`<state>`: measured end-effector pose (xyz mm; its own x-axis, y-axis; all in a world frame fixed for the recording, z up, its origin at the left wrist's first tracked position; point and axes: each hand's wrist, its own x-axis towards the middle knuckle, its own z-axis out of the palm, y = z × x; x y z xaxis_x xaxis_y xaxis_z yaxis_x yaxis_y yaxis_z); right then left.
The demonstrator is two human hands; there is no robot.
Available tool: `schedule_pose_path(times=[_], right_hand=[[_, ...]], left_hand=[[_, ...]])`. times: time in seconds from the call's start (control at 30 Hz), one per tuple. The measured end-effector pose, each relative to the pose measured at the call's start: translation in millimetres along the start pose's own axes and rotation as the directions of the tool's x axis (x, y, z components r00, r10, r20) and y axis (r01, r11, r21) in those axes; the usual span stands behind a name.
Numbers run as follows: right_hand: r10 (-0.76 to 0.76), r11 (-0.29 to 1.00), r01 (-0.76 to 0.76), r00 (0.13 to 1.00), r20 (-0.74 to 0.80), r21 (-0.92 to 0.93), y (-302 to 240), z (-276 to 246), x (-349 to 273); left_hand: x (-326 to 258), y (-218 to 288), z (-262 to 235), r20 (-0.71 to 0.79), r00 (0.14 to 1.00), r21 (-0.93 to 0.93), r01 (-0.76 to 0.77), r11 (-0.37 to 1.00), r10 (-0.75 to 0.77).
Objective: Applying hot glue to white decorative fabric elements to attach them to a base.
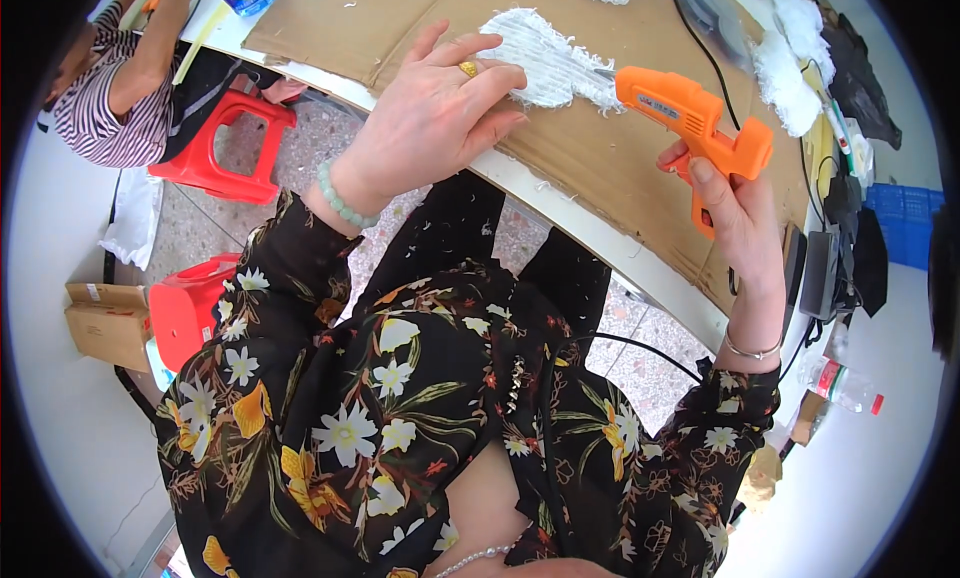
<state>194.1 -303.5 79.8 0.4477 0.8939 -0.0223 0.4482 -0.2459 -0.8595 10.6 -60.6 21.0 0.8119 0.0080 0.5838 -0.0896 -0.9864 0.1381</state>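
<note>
An orange hot glue gun (668, 98) is gripped in my right hand (735, 203), its fingers wrapped round the handle. The gun's nozzle points left, at the right end of a ragged white fluffy fabric piece (545, 58) that lies on the cardboard. I cannot tell whether nozzle and fabric touch. My left hand (430, 113), with a yellow ring on one finger, is over the table's near edge, beside the left end of the fabric. Its fingers are apart and curved, with nothing visible in them.
Cardboard (590, 168) covers the white table. More white fluff (795, 73) lies at the right, near a black cable (712, 53). At far left, a person in a striped shirt (110, 113) works beside a red stool (235, 143). A plastic bottle (850, 386) is at lower right.
</note>
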Motion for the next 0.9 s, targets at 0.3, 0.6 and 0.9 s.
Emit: schedule_pose_path(times=[0.3, 0.6, 0.9], right_hand=[[0.004, 0.998, -0.007, 0.998, 0.063, 0.054, 5, -4, 8], [0.037, 0.995, -0.028, 0.995, 0.092, -0.096, -6, -9, 9], [0.024, 0.988, -0.012, 0.997, 0.078, -0.156, -8, -8, 13]], left_hand=[[-3, 1, -1, -0.03, 0.999, -0.043, 0.026, 0.999, -0.027], [0, 5, -4, -0.07, 0.997, -0.052, 0.03, 0.998, -0.034], [0, 6, -5, -0.089, 0.995, -0.054, 0.035, 0.998, -0.04]])
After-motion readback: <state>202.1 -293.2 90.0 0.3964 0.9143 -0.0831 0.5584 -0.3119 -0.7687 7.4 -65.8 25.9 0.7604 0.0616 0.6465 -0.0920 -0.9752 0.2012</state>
